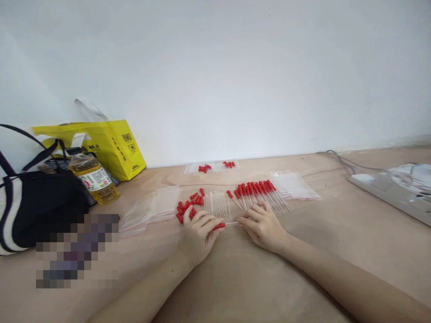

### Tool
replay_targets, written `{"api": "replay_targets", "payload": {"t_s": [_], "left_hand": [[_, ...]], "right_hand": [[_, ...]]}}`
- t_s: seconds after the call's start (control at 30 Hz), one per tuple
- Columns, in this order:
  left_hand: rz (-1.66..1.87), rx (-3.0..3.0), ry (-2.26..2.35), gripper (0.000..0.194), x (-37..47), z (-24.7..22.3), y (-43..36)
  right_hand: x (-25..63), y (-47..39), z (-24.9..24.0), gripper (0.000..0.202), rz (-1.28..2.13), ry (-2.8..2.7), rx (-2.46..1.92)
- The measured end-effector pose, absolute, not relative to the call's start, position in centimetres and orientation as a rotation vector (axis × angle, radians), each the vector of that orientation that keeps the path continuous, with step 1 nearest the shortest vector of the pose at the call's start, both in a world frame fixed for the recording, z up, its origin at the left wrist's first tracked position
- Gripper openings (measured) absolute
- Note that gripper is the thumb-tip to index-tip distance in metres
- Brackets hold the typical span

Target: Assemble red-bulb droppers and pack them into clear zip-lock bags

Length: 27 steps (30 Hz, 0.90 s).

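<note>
The left hand point(201, 228) has its fingers closed on a red rubber bulb point(219, 226), while the right hand point(261, 226) pinches the far end of a thin clear tube point(231, 223); the two hands are apart, with the tube bridging the gap and its other end at the bulb, low over the tabletop point(242, 282). Just beyond the left fingers lies a scatter of loose red bulbs point(181, 207), and next to it a row of bare tubes point(216, 204). Beyond the right hand, bulb-capped droppers point(256, 188) lie side by side, slanted. Clear plastic bags flank these, one group at left point(166, 204), one at right point(298, 185). Near the wall point(256, 89), another clear bag point(217, 168) shows red bulbs. At far left stand a yellow bag point(126, 154), a tilted oil bottle point(96, 177) and a black bag point(50, 202); at far right, a white power strip point(387, 195).
</note>
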<state>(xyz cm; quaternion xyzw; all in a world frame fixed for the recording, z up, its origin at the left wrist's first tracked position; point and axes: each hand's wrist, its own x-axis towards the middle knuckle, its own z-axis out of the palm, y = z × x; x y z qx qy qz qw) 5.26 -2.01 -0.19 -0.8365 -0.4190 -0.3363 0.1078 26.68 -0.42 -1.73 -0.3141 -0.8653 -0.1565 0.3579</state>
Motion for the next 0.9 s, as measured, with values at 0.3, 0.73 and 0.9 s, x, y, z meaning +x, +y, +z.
{"api": "replay_targets", "payload": {"t_s": [0.3,0.73,0.9], "left_hand": [[-0.795,-2.439,-1.468,0.037,4.7,-1.1,-1.6],[-0.777,-2.455,-1.483,0.028,4.7,-0.9,-1.6],[-0.785,-2.465,-1.478,0.025,4.7,-1.1,-1.6]], "right_hand": [[27.8,1.0,-1.8,0.021,-0.021,-1.991,-1.495],[23.1,3.1,0.9,0.019,0.007,-2.005,-1.845],[22.7,3.3,0.6,0.018,-0.022,-2.054,-1.953]]}}
